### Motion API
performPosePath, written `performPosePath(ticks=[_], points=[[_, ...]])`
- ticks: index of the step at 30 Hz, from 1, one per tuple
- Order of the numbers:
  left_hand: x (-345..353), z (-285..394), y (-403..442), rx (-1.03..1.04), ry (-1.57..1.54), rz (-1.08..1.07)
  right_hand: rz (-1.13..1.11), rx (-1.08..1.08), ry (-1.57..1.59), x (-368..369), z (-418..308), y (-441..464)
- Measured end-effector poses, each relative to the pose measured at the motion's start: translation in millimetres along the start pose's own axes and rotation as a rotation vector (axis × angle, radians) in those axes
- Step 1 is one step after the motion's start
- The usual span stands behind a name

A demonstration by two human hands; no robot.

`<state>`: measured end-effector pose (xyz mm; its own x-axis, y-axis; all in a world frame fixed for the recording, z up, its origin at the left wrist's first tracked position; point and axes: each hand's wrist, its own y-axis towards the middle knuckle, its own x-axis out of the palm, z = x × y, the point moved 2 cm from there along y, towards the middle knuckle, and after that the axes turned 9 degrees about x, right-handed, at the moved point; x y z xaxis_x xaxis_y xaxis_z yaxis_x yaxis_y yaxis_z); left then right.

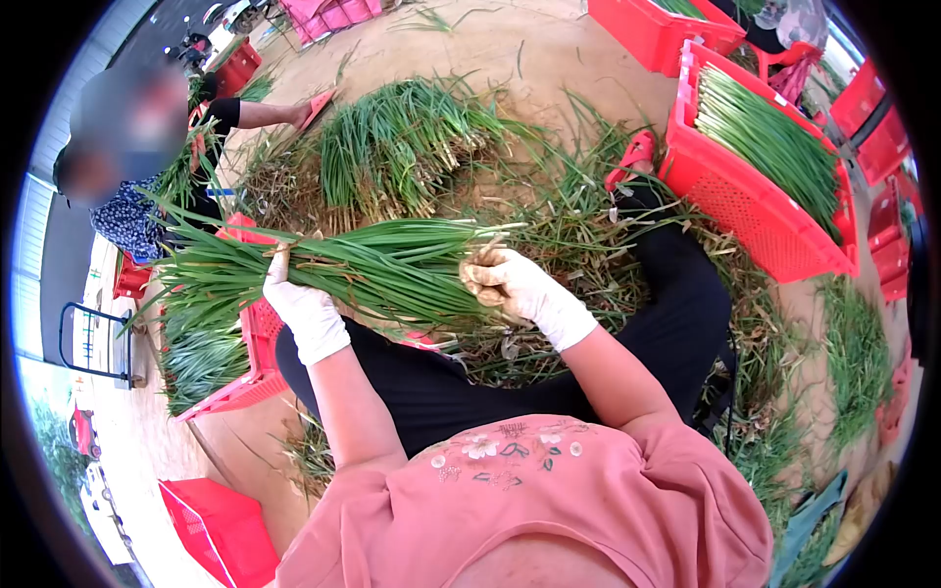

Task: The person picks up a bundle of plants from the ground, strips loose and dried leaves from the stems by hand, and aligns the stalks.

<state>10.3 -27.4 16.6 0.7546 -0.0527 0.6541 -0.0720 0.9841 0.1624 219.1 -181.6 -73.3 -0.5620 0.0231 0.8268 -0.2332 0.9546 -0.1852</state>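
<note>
a bundle of green onions is held up crosswise in front of the lap, its long leaves spread toward the left and its pale root ends pointed to the right. the leafy part is grasped by the gloved left hand, with the thumb laid up over the leaves. the root end is gripped by the gloved right hand, its fingers curled against the stalks; the fingertips of the glove are stained brown. black trousers are seen below and beside the bundle, and a pink shirt is worn above them. beyond the bundle, a pile of green onions is spread on the floor, bordered by trimmed scraps. to the left, leafy stalks are held in a red crate. to the right, a larger crate is filled with stalks laid lengthwise. at the upper left, some greens are held by another person, whose face is blurred.
</note>
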Motion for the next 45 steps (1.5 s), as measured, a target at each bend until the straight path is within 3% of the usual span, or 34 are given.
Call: performPosePath(ticks=[3, 5, 7, 9, 12, 13, 17, 20, 21, 24, 25, 30, 31, 33, 34, 35, 36, 37, 39, 40, 42, 43, 45], points=[[-3.4, 0.8, 5.1, 0.058, 0.039, 0.027, -0.168, -0.114, 0.095, -1.2, -28.6, -26.9], [-4.2, -1.2, 6.5, 0.062, -0.050, -0.021, 0.014, -0.178, -0.075, 16.5, -44.7, -45.0], [0.4, -1.4, 2.8, 0.060, -0.016, 0.005, -0.041, -0.255, -0.292, 33.6, -58.6, -55.5], [4.6, -3.9, 1.0, 0.022, -0.113, -0.052, 0.006, -0.336, -0.267, 59.2, -66.1, -60.5], [13.8, -13.7, -6.0, -0.009, -0.199, -0.173, 0.029, -0.319, -0.163, 81.9, -70.7, -24.7], [20.6, -16.0, -10.7, -0.017, -0.221, -0.225, -0.115, -0.319, -0.091, 85.3, -68.6, -4.8], [39.9, -28.9, -38.2, -0.084, -0.012, -0.308, -0.094, -0.221, -0.118, 136.9, -73.3, 23.2], [39.1, -39.0, -39.5, -0.090, -0.033, -0.382, -0.207, -0.382, 0.071, 150.2, -102.9, 4.0], [36.6, -40.3, -37.0, -0.067, -0.055, -0.454, -0.265, -0.464, 0.027, 145.6, -116.4, -7.6], [19.1, -39.7, -23.9, -0.167, -0.100, -0.385, -0.314, -0.825, -0.099, 127.8, -155.3, -48.5], [6.5, -39.3, -17.0, -0.176, 0.057, -0.265, -0.415, -0.858, -0.077, 125.3, -168.3, -69.4], [7.5, -11.2, -4.5, -0.080, -0.100, -0.242, -0.520, -0.953, -0.264, 70.1, -203.2, -141.8], [3.1, -5.7, 4.0, -0.027, -0.151, -0.210, -0.460, -0.982, -0.112, 52.8, -196.2, -149.2], [-11.7, 4.1, 24.3, 0.041, -0.152, -0.210, -0.425, -1.002, -0.167, -26.0, -181.4, -154.7], [-13.1, 12.1, 30.2, 0.071, -0.169, -0.216, -0.430, -0.999, -0.050, -67.2, -166.4, -150.0], [-13.2, 22.7, 33.8, 0.101, -0.182, -0.224, -0.244, -0.876, 0.178, -106.6, -141.9, -142.3], [-13.3, 32.7, 38.0, 0.105, -0.200, -0.256, 0.499, -0.555, 0.124, -161.2, -105.3, -123.6], [-19.0, 40.8, 46.7, 0.126, -0.150, -0.289, 0.496, -0.558, 0.129, -186.8, -74.9, -112.4], [-25.9, 50.7, 57.4, 0.146, -0.244, -0.332, 1.320, 0.318, -1.325, -211.6, -36.3, -92.5], [-26.6, 55.4, 59.4, 0.139, -0.256, -0.365, 1.130, 0.046, -1.229, -187.6, -38.2, -78.5], [-32.2, 57.4, 64.3, 0.129, -0.279, -0.379, 0.802, -0.125, -1.126, -96.3, -46.9, -41.6], [-31.7, 58.8, 64.5, 0.141, -0.256, -0.391, 0.671, -0.189, -1.035, -54.4, -46.9, -28.6], [-21.5, 55.8, 52.7, 0.180, -0.242, -0.406, 0.610, -0.180, -1.179, 1.0, -48.1, -6.0]])
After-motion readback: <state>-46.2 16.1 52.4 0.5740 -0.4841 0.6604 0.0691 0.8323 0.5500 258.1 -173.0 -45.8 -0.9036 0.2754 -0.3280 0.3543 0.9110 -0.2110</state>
